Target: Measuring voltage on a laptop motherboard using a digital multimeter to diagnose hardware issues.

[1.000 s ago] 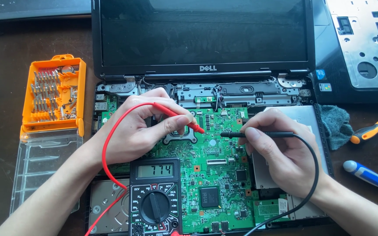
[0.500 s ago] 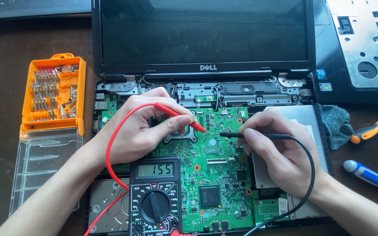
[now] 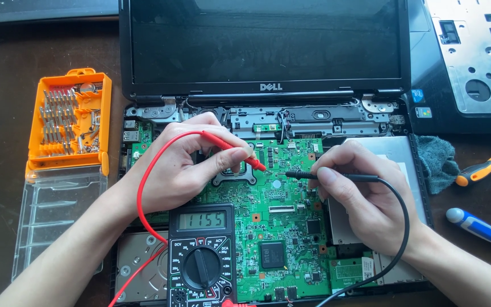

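- Barely anything has moved since the earlier frames: both probe tips sit on about the same spots of the board, only the meter's reading has changed.
- Left hand pinches the red probe between thumb and forefinger, the other fingers curled under it. Heel of the hand rests on the laptop chassis, likely to steady the tip.
- Red tip angles down to the green motherboard, just right of the black square socket frame.
- Right hand holds the black probe pen-style, thumb and forefinger pressed on its shaft, remaining fingers folded. It lies nearly flat, tip pointing left and ending near the red tip, the two tips a little apart.
- Whether either tip actually touches a pad I cannot tell; too small.
- Multimeter lies on the near edge of the board between the forearms, display facing up, so it reads at a glance without letting go.
- Red lead loops round the left wrist to the meter; black lead arcs behind the right hand, both clear of the probing spot.
- Orange bit case sits open at left, its clear lid folded out toward the near side.
- Orange-handled screwdriver, blue-handled tool and grey cloth lie at right, off the board.
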